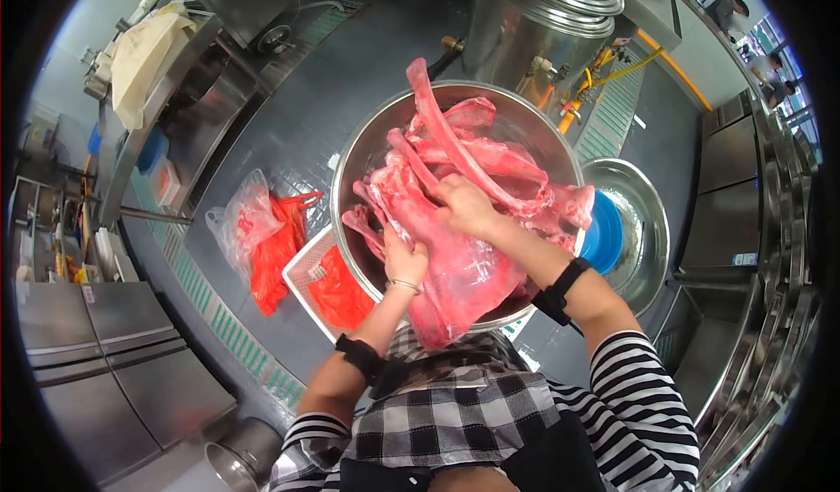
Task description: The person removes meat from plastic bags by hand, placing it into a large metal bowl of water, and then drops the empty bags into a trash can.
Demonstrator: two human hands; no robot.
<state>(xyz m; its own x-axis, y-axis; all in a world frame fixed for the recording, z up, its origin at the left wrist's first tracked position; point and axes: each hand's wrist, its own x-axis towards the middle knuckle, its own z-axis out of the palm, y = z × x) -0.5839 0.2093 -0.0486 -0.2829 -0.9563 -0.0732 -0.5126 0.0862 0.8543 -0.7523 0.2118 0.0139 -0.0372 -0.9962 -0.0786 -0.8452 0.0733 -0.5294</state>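
Note:
A large slab of raw meat on the bone (464,273) lies across a wide steel basin (343,177), its lower end hanging over the near rim. My left hand (406,263) is closed on the slab's left edge, with some fingers hidden behind the meat. On its upper part, my right hand (468,206) is closed around the meat beside a protruding bone. A long, curved raw bone (451,137) rises past the far rim, just beyond my right hand. More meaty bones (499,158) fill the basin behind the slab.
Left of the basin are a pink-and-white basket (306,269) and red plastic bags (269,264) on the floor. A blue bowl (604,234) sits in a second steel basin (656,269) at right. A large lidded pot (534,32) stands beyond.

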